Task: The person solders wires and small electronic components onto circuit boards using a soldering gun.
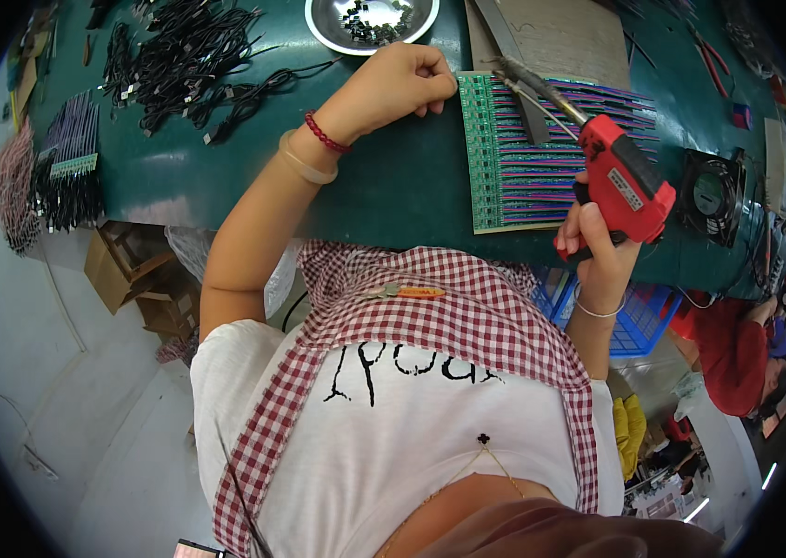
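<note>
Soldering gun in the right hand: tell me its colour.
Soldering gun: red with black parts, best seen in the head view.

Downward head view, rim unclear

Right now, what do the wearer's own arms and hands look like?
No gloves, forearms uncovered. Left hand: red beaded bracelet at the wrist, with a wider pale bangle further up the arm. Right hand: thin pale bracelet at the wrist. White short sleeve on the left upper arm.

Red soldering gun (pixel 624 179), tilted over green circuit panel (pixel 483 177), flat, purplish wires (pixel 546 185) rightward
</note>
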